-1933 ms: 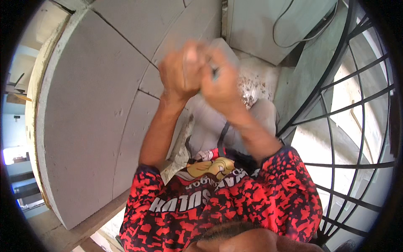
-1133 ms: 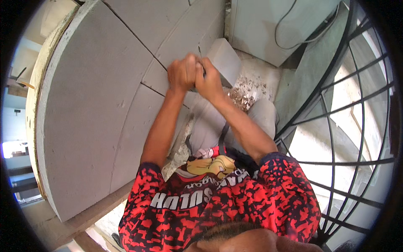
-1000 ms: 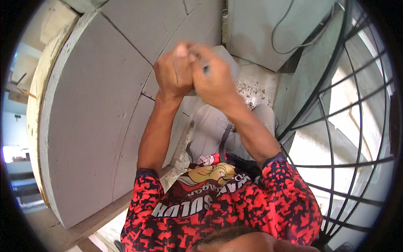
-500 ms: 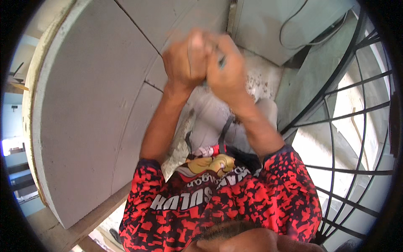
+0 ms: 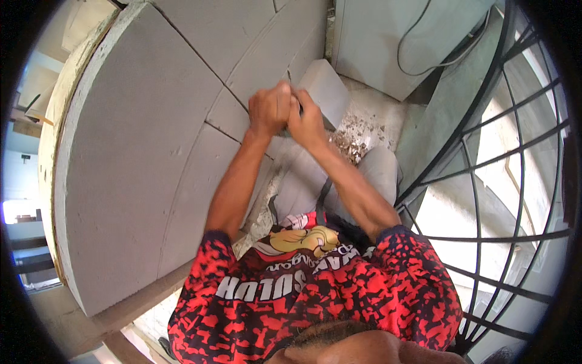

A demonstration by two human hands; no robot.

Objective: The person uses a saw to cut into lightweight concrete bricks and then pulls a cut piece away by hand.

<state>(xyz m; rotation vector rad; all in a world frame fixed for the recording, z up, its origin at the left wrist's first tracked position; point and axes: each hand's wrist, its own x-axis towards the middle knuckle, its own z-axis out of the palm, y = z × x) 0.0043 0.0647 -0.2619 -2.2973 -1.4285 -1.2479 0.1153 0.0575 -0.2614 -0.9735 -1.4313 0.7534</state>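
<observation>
My left hand point(image 5: 268, 109) and my right hand point(image 5: 306, 120) are closed together at mid view, beside a pale grey block point(image 5: 324, 91). A small dark object point(image 5: 298, 107) shows between my right hand's fingers. Most of it is hidden, so I cannot make out what it is, or what lies inside my left fist. Behind my hands runs a wall of large grey blocks point(image 5: 139, 145) with dark joints. Pale crumbs and debris point(image 5: 357, 133) lie on the floor just past my grey-trousered knees point(image 5: 376, 170).
A black metal grille point(image 5: 491, 236) curves along my right, with pale boards or steps behind it. At the back stands a grey-green panel point(image 5: 388, 42) with a looped cable point(image 5: 412, 73). A wooden beam point(image 5: 124, 309) runs under the wall's near edge.
Both hands have moved together up and down, blurred at times. Half a second ago they were higher in view; now they are lower, in front of the loose block.
</observation>
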